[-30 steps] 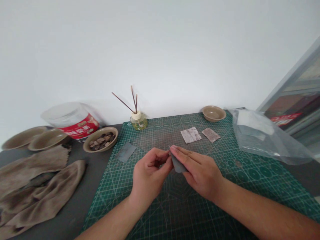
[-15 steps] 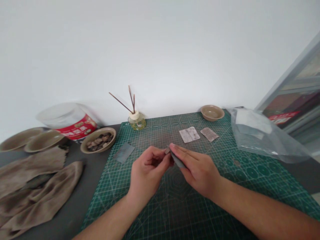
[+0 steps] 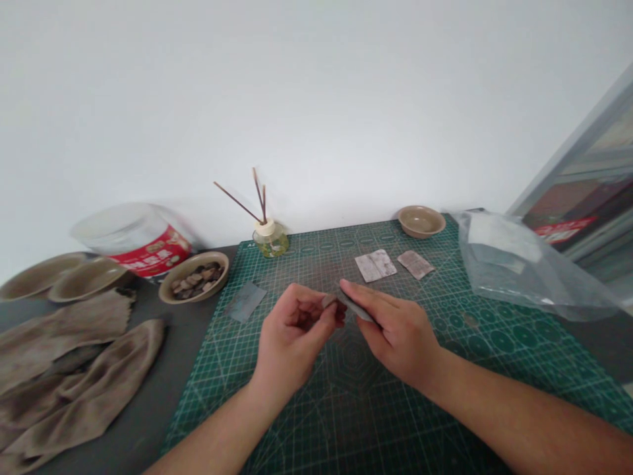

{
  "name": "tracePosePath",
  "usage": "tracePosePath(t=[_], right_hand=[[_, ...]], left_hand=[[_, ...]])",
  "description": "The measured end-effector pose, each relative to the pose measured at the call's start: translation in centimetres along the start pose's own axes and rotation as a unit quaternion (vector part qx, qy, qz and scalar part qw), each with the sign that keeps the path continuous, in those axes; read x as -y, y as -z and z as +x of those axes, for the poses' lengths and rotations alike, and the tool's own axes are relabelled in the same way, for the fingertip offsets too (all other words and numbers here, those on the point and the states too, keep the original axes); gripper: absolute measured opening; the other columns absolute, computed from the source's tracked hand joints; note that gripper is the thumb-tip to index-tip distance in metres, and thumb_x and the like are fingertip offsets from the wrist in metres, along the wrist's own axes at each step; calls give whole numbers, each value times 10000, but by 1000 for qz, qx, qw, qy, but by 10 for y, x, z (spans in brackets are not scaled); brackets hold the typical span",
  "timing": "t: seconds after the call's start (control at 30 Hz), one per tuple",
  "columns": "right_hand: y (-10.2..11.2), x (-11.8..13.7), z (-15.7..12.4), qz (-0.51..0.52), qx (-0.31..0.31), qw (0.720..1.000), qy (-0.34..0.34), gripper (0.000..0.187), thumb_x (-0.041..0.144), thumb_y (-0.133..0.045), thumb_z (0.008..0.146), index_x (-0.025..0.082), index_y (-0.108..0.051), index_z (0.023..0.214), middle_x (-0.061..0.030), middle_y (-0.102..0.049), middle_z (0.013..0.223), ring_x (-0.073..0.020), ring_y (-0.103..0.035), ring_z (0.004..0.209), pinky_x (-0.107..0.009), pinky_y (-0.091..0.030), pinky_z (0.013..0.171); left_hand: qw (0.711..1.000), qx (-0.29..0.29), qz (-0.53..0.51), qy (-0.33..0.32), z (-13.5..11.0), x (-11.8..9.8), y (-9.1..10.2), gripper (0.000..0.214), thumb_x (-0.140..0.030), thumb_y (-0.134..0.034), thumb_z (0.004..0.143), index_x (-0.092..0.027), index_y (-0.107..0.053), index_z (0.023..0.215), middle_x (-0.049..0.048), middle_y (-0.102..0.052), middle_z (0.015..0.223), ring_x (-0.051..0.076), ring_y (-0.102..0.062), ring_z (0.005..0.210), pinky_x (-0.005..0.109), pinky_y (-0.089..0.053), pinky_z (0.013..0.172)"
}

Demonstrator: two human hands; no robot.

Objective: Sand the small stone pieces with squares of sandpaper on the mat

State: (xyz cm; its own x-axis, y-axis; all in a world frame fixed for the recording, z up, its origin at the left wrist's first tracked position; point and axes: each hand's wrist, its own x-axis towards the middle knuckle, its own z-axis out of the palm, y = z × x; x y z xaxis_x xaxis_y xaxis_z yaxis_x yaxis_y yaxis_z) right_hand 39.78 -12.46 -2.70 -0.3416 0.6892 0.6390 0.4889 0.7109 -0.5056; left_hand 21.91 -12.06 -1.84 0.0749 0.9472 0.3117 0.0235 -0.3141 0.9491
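Note:
Between the thumb and fingers of my left hand is a small brownish stone, partly covered by the fingertips. My right hand is closed on a grey piece of sandpaper, pinched between fingers and thumb. The sandpaper's far edge lies against or very close to the stone; contact is hard to make out. Both hands are above a green cutting mat. Beyond them on the mat lie a whitish worn sheet and a smaller brownish one.
A bowl of stones stands left, near a red-labelled plastic jar, empty-looking bowls and a brown cloth. A reed diffuser, another bowl, a clear bag and a grey-blue sheet surround the hands.
My right hand has shifted slightly right, and the sandpaper has tilted flatter, showing more of the stone. My left hand stays nearly in place.

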Motion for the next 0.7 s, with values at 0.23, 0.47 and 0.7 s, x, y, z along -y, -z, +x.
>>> tracePosePath(t=[0.23,0.47,0.7], right_hand=[[-4,5,-3,4,29,999,14,549,85,-483,909,153,-424,1451,-91,-585,1382,-146,-585,1237,-261,-475,1062],[-4,8,-5,-13,23,998,61,588,65,-472,897,145,-380,1472,-109,-537,1425,-161,-535,1293,-290,-459,1082],[-4,10,-5,9,29,1000,-2,535,107,-491,912,176,-429,1439,-73,-597,1372,-143,-614,1197,-256,-486,1039]], left_hand=[[1000,-10,-9,-17,-1,4,0,121,-93,-675,817,-195,-612,835,-23,-706,800,100,-690,689,191,-569,629],[1000,15,-4,-5,-2,3,1,127,-109,-654,836,-194,-574,786,-45,-637,715,86,-634,578,185,-520,530],[999,31,-38,20,-4,6,2,110,-167,-651,859,-201,-558,811,-24,-617,748,103,-593,537,233,-499,487]])
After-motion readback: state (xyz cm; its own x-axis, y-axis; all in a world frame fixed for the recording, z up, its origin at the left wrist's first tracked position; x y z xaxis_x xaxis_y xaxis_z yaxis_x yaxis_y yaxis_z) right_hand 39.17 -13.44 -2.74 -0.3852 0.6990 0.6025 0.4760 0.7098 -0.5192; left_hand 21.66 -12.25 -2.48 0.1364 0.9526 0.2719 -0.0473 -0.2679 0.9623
